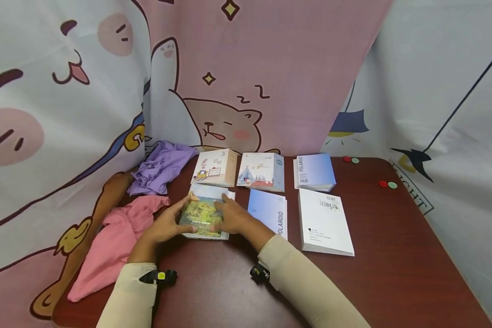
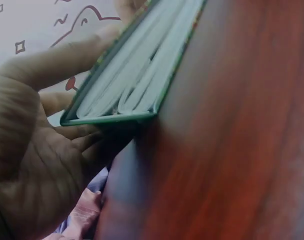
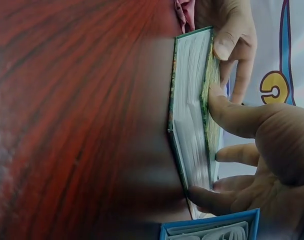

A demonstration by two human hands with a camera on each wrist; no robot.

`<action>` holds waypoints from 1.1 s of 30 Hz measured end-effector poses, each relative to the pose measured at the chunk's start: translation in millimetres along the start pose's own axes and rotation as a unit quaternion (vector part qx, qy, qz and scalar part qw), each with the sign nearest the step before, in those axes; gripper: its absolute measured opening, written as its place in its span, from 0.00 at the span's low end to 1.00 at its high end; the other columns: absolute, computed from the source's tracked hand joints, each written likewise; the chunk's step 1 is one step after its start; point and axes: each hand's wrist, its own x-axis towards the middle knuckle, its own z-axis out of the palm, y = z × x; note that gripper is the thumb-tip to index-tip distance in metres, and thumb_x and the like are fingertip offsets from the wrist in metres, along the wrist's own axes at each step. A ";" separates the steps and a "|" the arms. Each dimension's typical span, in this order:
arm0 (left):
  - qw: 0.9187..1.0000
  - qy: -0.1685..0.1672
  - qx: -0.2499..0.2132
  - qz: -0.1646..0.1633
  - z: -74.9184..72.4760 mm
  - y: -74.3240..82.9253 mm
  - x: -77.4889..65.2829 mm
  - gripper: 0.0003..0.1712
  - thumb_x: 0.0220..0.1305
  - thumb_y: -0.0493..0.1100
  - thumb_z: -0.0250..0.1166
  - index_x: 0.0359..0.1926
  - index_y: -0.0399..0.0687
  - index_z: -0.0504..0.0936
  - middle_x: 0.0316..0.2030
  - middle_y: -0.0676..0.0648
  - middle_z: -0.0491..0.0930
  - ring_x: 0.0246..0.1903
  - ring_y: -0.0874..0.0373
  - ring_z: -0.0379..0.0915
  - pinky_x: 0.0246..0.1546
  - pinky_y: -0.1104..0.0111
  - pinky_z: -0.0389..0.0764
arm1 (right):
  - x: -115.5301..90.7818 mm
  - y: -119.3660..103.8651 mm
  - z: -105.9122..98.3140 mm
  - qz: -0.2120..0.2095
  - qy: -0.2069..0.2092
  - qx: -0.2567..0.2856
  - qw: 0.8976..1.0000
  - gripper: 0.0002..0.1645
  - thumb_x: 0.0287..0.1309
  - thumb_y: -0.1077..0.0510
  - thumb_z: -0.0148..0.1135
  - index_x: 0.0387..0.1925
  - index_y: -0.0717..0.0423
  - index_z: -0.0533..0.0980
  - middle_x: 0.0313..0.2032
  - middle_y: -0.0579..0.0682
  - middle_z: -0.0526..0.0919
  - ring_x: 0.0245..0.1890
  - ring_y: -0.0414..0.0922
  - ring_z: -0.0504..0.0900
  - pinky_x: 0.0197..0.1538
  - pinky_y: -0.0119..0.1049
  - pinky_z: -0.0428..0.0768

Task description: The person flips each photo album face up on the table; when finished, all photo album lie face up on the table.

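Note:
A photo album (image 1: 203, 212) with a green tree picture on its cover lies on the table before me. My left hand (image 1: 166, 225) holds it by the left side, thumb on the cover and fingers round the spine. On the opposite side my right hand (image 1: 237, 218) grips it, its thumb (image 3: 237, 115) pressing the cover and other fingers along the page edge. The album's page block (image 2: 137, 70) shows between green-edged covers in the left wrist view. Just right of the right hand, partly hidden by that arm, is a blue POLAROID album (image 1: 268, 212).
Behind stand two illustrated albums (image 1: 211, 167) (image 1: 257, 169) and another POLAROID album (image 1: 316, 169). A white album (image 1: 325, 223) lies to the right. Pink cloth (image 1: 116, 241) and purple cloth (image 1: 161, 166) lie at left. Red and green discs (image 1: 383, 184) sit near the right edge.

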 end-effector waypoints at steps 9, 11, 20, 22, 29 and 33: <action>0.993 0.033 0.112 -0.020 -0.5 9.0 5.1 0.53 0.56 0.48 0.86 0.78 0.38 0.73 0.81 0.26 0.58 0.76 0.22 0.62 0.73 0.26 0.66 | 1.0 -1.7 -9.4 0.004 -0.020 -0.008 1.000 0.55 0.67 0.41 0.77 0.85 0.54 0.63 0.88 0.64 0.49 0.86 0.64 0.57 0.83 0.58 0.67; 0.989 0.037 0.141 -0.028 -0.2 15.0 7.0 0.53 0.55 0.50 0.86 0.77 0.39 0.74 0.81 0.25 0.57 0.76 0.21 0.62 0.72 0.26 0.66 | -1.5 -1.2 -14.3 0.005 -0.015 0.001 1.000 0.55 0.66 0.41 0.78 0.85 0.54 0.63 0.88 0.65 0.49 0.86 0.64 0.57 0.83 0.59 0.67; 0.966 0.071 0.248 -0.025 2.2 35.2 21.6 0.47 0.59 0.55 0.83 0.72 0.35 0.78 0.74 0.28 0.70 0.68 0.30 0.76 0.68 0.35 0.77 | -14.8 30.7 -47.6 -0.022 0.037 0.039 0.998 0.54 0.68 0.42 0.76 0.85 0.58 0.62 0.86 0.67 0.52 0.85 0.67 0.58 0.81 0.64 0.67; 0.963 0.072 0.259 -0.029 2.1 41.7 27.9 0.50 0.59 0.55 0.82 0.75 0.35 0.76 0.75 0.28 0.69 0.68 0.30 0.76 0.68 0.36 0.78 | -20.2 39.8 -58.0 -0.028 0.052 0.041 0.997 0.54 0.69 0.42 0.76 0.84 0.58 0.63 0.86 0.68 0.52 0.85 0.67 0.58 0.81 0.65 0.67; 0.962 0.049 0.269 -0.029 5.6 64.7 59.9 0.53 0.61 0.58 0.81 0.81 0.44 0.71 0.81 0.33 0.63 0.72 0.31 0.74 0.67 0.35 0.79 | -38.8 82.6 -90.2 -0.021 0.124 0.037 0.991 0.51 0.67 0.41 0.76 0.83 0.54 0.66 0.87 0.62 0.55 0.85 0.67 0.59 0.81 0.67 0.66; 0.962 0.033 0.268 -0.039 10.4 72.3 76.2 0.55 0.62 0.60 0.80 0.83 0.47 0.68 0.83 0.33 0.60 0.77 0.29 0.68 0.70 0.32 0.75 | -57.1 107.5 -106.9 -0.001 0.139 0.029 0.990 0.50 0.69 0.42 0.76 0.82 0.57 0.67 0.86 0.64 0.57 0.85 0.68 0.59 0.81 0.69 0.65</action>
